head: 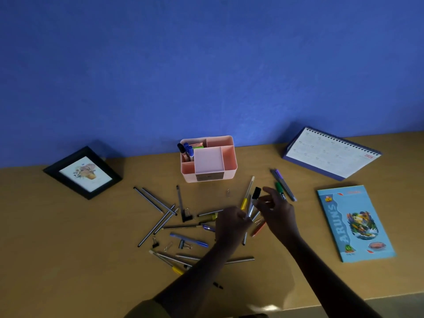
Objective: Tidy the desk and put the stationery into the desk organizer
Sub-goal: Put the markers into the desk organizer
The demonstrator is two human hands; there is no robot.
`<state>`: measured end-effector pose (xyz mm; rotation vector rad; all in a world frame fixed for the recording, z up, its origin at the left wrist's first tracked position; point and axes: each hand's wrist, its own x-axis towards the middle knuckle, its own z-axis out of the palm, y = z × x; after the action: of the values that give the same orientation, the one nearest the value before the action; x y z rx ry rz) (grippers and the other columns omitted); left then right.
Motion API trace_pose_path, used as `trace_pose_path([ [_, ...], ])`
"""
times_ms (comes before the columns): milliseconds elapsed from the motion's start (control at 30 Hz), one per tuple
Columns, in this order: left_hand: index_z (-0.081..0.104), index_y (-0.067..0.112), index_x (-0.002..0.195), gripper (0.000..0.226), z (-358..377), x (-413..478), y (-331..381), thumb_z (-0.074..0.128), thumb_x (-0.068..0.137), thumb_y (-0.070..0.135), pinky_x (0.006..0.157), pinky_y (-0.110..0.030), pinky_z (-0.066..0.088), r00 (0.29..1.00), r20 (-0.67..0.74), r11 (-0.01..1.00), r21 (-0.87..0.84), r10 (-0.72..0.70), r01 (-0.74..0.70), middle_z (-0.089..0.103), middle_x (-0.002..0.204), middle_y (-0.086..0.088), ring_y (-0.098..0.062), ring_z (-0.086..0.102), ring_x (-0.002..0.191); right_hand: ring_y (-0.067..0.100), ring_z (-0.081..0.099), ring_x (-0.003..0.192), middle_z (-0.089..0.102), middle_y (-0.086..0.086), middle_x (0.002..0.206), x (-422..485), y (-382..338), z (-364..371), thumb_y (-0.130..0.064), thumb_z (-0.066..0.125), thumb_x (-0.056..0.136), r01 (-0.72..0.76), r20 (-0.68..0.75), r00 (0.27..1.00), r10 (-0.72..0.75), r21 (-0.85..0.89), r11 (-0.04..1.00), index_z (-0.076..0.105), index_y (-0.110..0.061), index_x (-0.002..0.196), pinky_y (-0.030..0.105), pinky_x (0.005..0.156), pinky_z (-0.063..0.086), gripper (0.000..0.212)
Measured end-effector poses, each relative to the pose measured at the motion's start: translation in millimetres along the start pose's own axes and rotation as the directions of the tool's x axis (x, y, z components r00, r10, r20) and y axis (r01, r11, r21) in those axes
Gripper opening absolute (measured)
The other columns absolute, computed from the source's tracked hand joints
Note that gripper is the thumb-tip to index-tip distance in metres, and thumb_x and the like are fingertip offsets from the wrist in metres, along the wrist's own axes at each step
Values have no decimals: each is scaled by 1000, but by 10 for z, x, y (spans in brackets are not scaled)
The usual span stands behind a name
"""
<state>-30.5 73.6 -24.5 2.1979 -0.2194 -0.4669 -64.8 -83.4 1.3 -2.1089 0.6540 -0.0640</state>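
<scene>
One organizer [232, 167], one photo frame [83, 173], one calendar [330, 153], one notebook [355, 223], three black binder clips [155, 244].

A home study desk [68, 226] — framed picture [83, 173], calendar [330, 154], blue wall [206, 65].

Both hands meet over the middle of the desk [68, 249]: the left hand [231, 223] grips a small bundle of pens [250, 210], and the right hand [277, 210] pinches a black-capped marker [256, 193] near its top. Loose pencils [149, 199] and binder clips [155, 244] lie scattered around, with a green marker [280, 190] just beyond the right fingers. Behind stands the pink desk organizer [213, 177], with markers [187, 151] upright in its back-left compartment.
</scene>
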Motion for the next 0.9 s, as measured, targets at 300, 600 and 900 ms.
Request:
trace_pose_path([
  [300, 76, 21, 104, 14, -530, 17, -90, 74, 95, 32, 70, -14, 57, 972, -231, 999, -6, 45, -48, 75, 91, 13, 4, 68, 77, 3, 74, 84, 78, -9, 102, 370, -788, 153, -24, 74, 100, 148, 64, 987, -149, 26, 989, 72, -22, 119, 29, 74, 64, 20],
  [600, 79, 18, 115, 21, -1021, 66, -413, 73, 96, 25, 76, -23, 61, 915, -386, 988, -142, -116, 65, 79, 103, 7, 6, 68, 86, 0, 74, 91, 79, -14, 103, 841, -1850, 585, -22, 76, 97, 414, -62, 910, -411, 45, 909, 78, -22, 114, 23, 75, 61, 17],
  [900, 81, 20, 108, 14, -1256, -77, -795, 73, 96, 19, 74, -13, 58, 899, -387, 974, -177, -204, 145, 79, 100, 11, 5, 70, 86, 18, 74, 93, 79, 0, 105, 1283, -2160, 1264, -16, 75, 95, 583, 128, 811, -570, -121, 803, 77, -15, 111, 41, 85, 61, 16],
])
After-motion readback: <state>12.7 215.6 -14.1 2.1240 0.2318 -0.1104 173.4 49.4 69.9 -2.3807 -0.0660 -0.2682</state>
